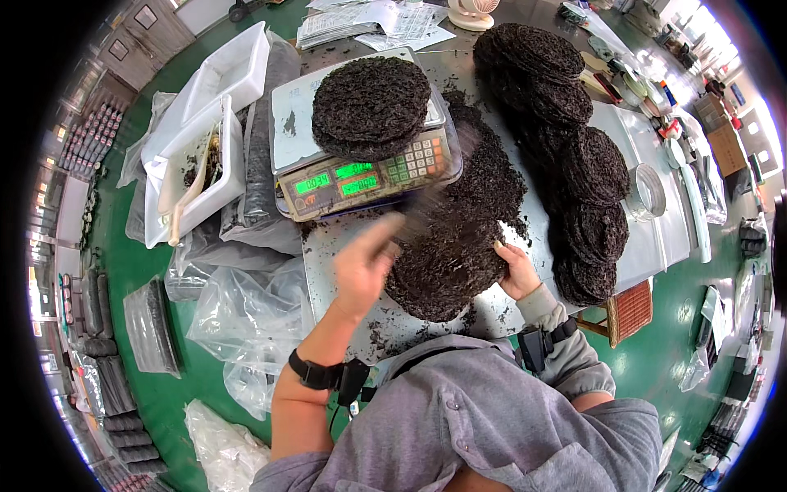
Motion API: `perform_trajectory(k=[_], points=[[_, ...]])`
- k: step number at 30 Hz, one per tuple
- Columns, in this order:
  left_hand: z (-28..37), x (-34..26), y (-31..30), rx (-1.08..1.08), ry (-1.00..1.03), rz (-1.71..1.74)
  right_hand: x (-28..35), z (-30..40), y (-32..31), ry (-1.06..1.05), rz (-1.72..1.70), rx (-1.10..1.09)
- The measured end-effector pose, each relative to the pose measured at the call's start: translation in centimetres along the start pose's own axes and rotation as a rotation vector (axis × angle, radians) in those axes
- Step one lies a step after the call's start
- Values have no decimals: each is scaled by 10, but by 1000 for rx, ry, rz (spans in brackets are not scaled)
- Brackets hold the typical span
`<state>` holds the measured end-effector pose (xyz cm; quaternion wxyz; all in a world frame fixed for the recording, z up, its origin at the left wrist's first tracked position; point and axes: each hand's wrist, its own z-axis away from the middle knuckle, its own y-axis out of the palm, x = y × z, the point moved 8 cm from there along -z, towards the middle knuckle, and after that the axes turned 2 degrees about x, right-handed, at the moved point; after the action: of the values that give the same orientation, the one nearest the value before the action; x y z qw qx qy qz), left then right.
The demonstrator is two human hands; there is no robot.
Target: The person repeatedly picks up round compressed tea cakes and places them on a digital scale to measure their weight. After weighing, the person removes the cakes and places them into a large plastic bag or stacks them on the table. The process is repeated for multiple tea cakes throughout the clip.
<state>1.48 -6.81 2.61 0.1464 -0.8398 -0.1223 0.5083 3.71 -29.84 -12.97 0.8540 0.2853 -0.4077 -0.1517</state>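
My right hand (518, 269) grips the right edge of a round, dark disc of what looks like dried seaweed (439, 277), close to the table's front edge. Above the disc's left side, my left hand (363, 264) is blurred by motion. A dark blurred streak runs from its fingers toward the scale; whether it holds something I cannot tell. Behind the disc spreads a heap of loose dark flakes (486, 166). A digital scale (295, 138) with lit green displays stands beyond my left hand, bearing a short stack of the same discs (372, 101).
Overlapping stacks of discs (593, 166) line the table's right side, with a clear ring (647, 192) beside them. White plastic bins (230, 184) rest on filled bags at left. Papers (369, 24) and a small fan (472, 15) sit at the back. A wicker stool (630, 313) stands at right.
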Motion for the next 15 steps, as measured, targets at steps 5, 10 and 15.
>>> perform_trajectory(k=[5, 10, 15], points=[[8, -47, 53, 413, 414, -487, 21, 6, 29, -85, -279, 220], [-65, -8, -27, -86, -225, -398, 43, 10, 37, -107, -158, 212], [-105, 61, -105, -404, -181, -397, 31, -7, 19, -148, 137, 31]])
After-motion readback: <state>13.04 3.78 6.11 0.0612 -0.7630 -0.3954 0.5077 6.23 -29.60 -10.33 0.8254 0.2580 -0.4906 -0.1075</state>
